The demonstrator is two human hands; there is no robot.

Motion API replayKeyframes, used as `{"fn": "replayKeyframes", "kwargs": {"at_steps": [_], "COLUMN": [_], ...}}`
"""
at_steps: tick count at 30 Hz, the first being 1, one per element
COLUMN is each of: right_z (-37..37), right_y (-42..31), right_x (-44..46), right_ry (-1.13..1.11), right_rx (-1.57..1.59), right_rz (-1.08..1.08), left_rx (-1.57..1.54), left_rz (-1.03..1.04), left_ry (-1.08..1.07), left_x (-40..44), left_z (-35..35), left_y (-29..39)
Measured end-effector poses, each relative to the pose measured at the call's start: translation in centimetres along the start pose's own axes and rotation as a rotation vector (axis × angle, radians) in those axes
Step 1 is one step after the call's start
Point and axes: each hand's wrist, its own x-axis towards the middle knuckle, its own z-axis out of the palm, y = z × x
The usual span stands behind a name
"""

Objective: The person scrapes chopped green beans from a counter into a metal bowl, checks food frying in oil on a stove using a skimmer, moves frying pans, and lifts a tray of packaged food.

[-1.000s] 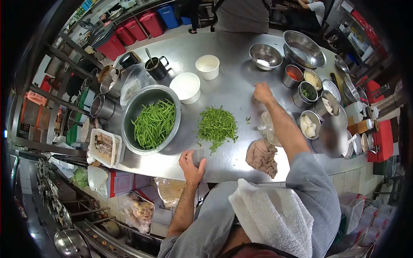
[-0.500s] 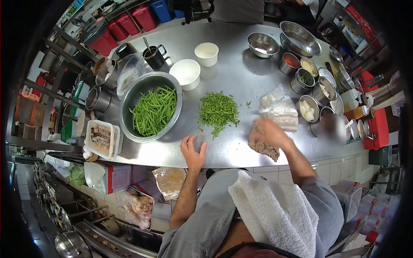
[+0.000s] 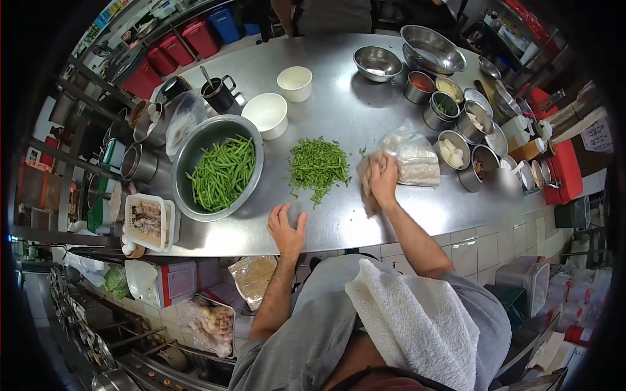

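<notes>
My right hand [image 3: 384, 178] is closed on a greyish-brown rag [image 3: 368, 184], pressed to the steel table and blurred by motion. Just beyond it lies a clear plastic bag [image 3: 417, 159] with pale contents. Near the table's front edge my left hand [image 3: 285, 229] rests with its fingers apart, holding nothing. A pile of chopped green beans [image 3: 318, 167] lies between and beyond my hands. On the left, a large steel bowl [image 3: 255, 179] holds whole green beans [image 3: 225, 171]. A few green bits are scattered near the rag.
Two white tubs [image 3: 266, 116] stand behind the bowl, near a dark mug [image 3: 218, 96]. Steel bowls [image 3: 378, 63] and several ingredient containers [image 3: 454, 148] line the right side. A white basket [image 3: 147, 221] sits at the left front. A person [image 3: 332, 16] stands across the steel table [image 3: 332, 225].
My right hand has moved left and away from the front edge, dragging the rag with it. My left hand stays near the edge. The whole view has shifted slightly.
</notes>
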Motion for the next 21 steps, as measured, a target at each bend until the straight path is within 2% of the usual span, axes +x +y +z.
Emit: {"fn": "replayKeyframes", "kwargs": {"at_steps": [4,7,8,10,12,15,18,20,21], "right_z": [4.4,6.4,6.5,5.2,2.2,1.5,3.8,6.1,6.4], "right_y": [-1.0,-1.6,-1.6,-2.5,-5.4,-4.5,-0.5,2.4,0.7], "right_x": [2.7,3.4,4.0,6.7,9.9,15.7,19.5,20.9,19.3], "right_ry": [0.045,-0.234,-0.245,-0.238,-0.189,-0.144,-0.067,-0.16,-0.085], "right_rx": [0.139,0.372,0.377,0.537,0.59,0.585,0.419,0.037,-0.194], "right_rz": [0.1,0.121,0.121,0.106,0.1,0.041,-0.007,-0.003,0.129], "left_rx": [-0.008,-0.013,-0.021,-0.017,-0.017,-0.014,-0.009,-0.001,0.001], "left_rz": [0.022,0.021,0.021,0.01,-0.001,-0.012,-0.007,-0.021,-0.031], "left_ry": [0.015,0.02,0.019,0.027,0.02,0.022,0.034,0.029,0.032], "left_x": [0.0,0.0,0.0,0.1,-0.1,0.3,0.3,0.3,0.3], "left_z": [0.0,0.0,-0.1,0.0,-0.1,0.1,0.2,0.3,0.3], "left_y": [-0.1,0.1,0.0,0.0,0.0,0.2,0.1,0.0,0.1]}}
